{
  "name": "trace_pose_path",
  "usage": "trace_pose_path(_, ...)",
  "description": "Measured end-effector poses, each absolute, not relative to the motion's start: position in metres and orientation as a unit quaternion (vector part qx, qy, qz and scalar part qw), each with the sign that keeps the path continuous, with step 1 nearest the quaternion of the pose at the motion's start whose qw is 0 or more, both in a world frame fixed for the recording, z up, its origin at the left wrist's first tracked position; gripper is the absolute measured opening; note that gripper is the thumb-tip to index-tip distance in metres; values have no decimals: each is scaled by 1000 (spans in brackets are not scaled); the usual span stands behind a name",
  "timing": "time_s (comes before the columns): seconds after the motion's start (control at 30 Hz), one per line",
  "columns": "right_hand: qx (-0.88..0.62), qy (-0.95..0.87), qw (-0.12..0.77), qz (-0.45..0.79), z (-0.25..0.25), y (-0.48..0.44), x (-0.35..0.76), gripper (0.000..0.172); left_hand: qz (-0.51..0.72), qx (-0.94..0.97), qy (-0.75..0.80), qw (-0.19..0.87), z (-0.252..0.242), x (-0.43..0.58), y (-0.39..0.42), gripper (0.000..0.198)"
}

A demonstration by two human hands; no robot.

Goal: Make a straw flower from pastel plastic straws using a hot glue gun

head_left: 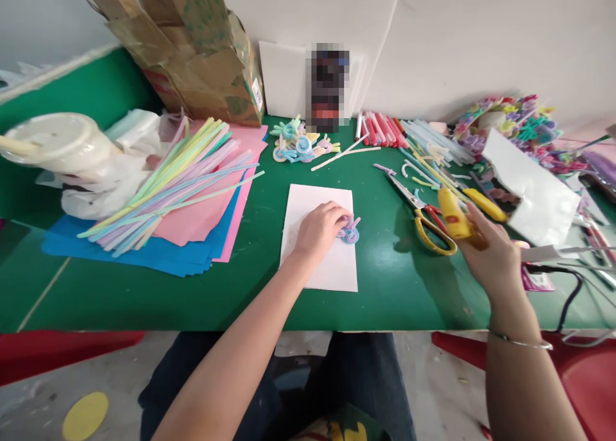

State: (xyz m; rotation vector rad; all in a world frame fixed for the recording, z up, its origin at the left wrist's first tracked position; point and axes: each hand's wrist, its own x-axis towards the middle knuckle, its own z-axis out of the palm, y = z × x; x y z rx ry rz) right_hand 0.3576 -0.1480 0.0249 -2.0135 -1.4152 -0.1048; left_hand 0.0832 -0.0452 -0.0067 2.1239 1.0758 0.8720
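Observation:
My left hand (323,226) rests over a white sheet of card (332,271), fingers pinched on a small curled pipe cleaner shape (350,232) in lilac and blue. Part of that shape is hidden behind the fingers. To the right, my right hand (493,251) is wrapped around a yellow glue gun (453,215), held above the table with its handle mostly covered by the palm. Scissors (430,229) with yellow handles lie just left of the glue gun. A black cord (572,290) runs near the right wrist.
Pastel pipe cleaners (178,184) lie on pink and blue sheets (144,255) at left. Finished curled shapes (301,142) sit behind the card. Red-pink sticks (382,129), a colourful pipe cleaner heap (510,123) and a white torn sheet (534,190) stand right. A cardboard box (202,62) is behind.

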Motion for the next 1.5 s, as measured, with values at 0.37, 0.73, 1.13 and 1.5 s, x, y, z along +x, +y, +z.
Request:
trace_pose_path(0.37, -685, -314, 602, 263, 5, -155, 315, 34, 327, 804, 403, 290, -6, 83, -45, 13)
trace_pose_path(0.73, -653, -316, 587, 360, -2, -157, 319, 48, 332, 810, 396, 276, -8, 83, -45, 15)
trace_pose_path(1.13, -639, -323, 611, 338, -1, -158, 315, 40, 327, 807, 398, 291, -6, 83, -45, 15)
trace_pose_path(1.5, -647, -348, 572, 364, -1, -161, 312, 44, 331, 808, 395, 284, -7, 83, -46, 15)
